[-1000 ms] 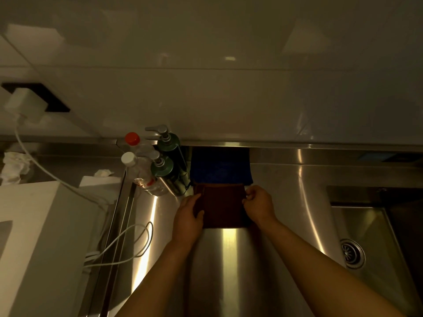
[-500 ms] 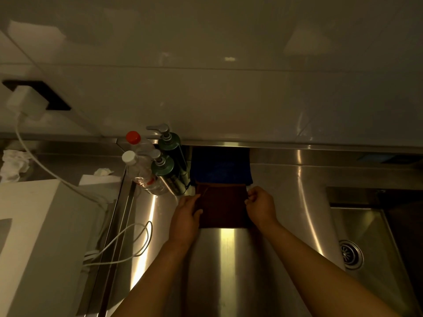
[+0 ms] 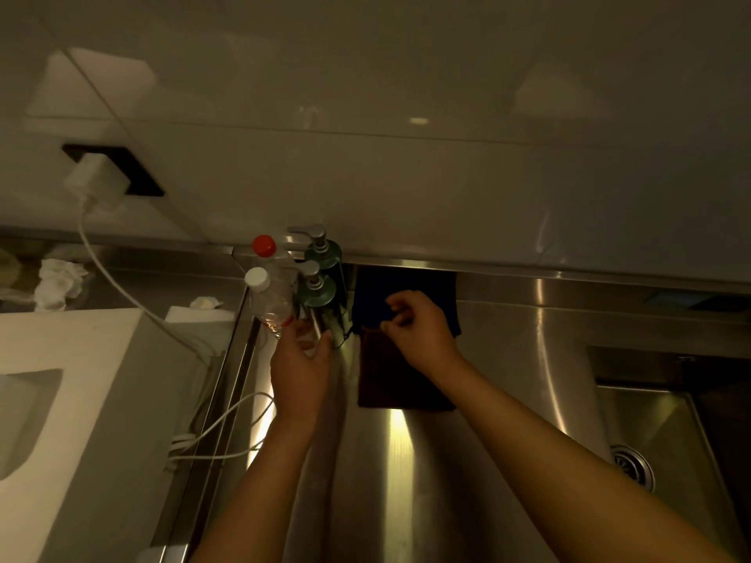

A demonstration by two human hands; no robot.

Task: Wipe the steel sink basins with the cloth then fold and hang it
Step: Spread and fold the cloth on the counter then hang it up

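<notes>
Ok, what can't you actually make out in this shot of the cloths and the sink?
Head view only:
- Dark red cloth: its top edge is hidden by the right hand; how it hangs is unclear.
- Blue cloth: partly covered by that hand; too dark for detail.
- Sink basin: cut off by the right edge.
- Left hand: fingertips blurred.

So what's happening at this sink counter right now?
A person stands at a steel counter beside a sink basin. A dark red cloth lies folded flat on the counter, below a blue cloth at the back ledge. The right hand hovers with curled fingers over where the two cloths meet. The left hand is open, beside the pump bottles.
</notes>
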